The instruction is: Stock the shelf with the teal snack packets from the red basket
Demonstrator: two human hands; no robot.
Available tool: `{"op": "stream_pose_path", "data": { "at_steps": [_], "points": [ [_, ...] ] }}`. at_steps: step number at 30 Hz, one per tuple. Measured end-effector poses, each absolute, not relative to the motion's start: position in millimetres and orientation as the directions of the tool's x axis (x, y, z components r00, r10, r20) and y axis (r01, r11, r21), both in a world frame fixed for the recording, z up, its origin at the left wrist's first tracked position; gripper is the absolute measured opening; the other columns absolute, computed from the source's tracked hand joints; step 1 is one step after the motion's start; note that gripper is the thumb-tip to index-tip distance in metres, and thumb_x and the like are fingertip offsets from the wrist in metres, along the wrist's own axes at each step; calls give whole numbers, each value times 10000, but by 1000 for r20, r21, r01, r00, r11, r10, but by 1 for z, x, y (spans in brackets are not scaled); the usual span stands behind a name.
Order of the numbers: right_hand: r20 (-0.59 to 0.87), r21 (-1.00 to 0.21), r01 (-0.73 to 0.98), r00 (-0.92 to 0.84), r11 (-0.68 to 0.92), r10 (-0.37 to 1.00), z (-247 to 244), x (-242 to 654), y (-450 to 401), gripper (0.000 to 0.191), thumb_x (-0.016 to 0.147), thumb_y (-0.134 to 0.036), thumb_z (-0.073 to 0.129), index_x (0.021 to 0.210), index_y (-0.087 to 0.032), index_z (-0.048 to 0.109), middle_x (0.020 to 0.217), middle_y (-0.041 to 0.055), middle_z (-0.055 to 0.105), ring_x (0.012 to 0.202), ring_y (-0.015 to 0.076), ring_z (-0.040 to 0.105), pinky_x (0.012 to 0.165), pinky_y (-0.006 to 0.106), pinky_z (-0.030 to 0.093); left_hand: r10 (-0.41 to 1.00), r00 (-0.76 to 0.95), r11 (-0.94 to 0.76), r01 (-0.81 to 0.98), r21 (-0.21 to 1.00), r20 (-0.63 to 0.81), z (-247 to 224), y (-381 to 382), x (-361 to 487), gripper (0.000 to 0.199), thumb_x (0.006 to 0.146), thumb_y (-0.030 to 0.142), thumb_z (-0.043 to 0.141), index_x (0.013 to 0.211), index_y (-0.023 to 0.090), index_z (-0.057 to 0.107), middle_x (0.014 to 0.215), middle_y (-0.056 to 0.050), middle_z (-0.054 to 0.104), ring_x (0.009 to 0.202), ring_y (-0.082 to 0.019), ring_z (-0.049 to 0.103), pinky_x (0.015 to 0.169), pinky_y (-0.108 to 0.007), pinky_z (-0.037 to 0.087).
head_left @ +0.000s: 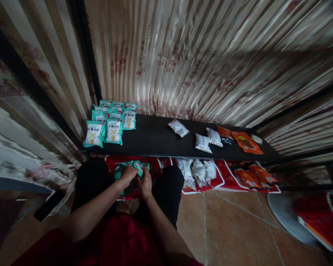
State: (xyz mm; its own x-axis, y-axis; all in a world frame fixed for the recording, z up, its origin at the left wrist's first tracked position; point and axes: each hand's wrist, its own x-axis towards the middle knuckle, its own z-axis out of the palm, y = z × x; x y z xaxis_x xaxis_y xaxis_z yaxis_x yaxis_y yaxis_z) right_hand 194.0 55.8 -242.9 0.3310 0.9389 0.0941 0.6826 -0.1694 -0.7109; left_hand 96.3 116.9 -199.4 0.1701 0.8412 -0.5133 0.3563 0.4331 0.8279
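Dark red shirt [124, 234] of the person is nearest. Left hand [129, 173] and right hand [145, 181] together grasp one teal packet [138, 167] over the red basket [157, 167]; beyond the left hand, more teal packets [114, 132] stand on the black desk [152, 135].

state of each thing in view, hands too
held teal snack packet: between both hands
left hand: closed on it
right hand: closed on it
teal packets on black shelf: grouped in rows
white packets: lying on the shelf
orange packets: lying on the shelf
left red basket: holding other teal packets
middle red basket: holding more white packets
right red basket: holding more orange packets
curtain: hanging in folds
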Motion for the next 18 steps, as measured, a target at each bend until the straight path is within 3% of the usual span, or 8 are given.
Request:
{"op": "stream_pose_path", "data": {
  "at_steps": [6,11,18],
  "points": [
    [60,-642,736,328,-215,943,-224,194,56,428,747,-159,516,1174,-145,517,1120,112,621,1052,231,572,936,346,430,871,163,376,383,844,-463,-191,115,94,167,658,274,567,539,167,518,504,44,448,549,-111,445,501,-222,290],
    [-32,-571,752,380,-329,925,-202,190,56,393,828,-344,523,1179,-167,527,1047,112,655,991,233,614,853,329,456,900,132,336,399,853,-416,-190,114,89,203,719,290,523,556,172,542,535,21,517,580,-128,500,522,-224,323],
    [-144,-489,762,409,-424,901,-179,185,60,412,831,-478,514,1146,-218,567,1058,92,673,969,226,638,806,304,454,928,92,298,398,868,-361,-195,109,82,120,739,178,508,655,171,593,731,-32,655,723,-149,595,636,-223,410]
  ]
}}
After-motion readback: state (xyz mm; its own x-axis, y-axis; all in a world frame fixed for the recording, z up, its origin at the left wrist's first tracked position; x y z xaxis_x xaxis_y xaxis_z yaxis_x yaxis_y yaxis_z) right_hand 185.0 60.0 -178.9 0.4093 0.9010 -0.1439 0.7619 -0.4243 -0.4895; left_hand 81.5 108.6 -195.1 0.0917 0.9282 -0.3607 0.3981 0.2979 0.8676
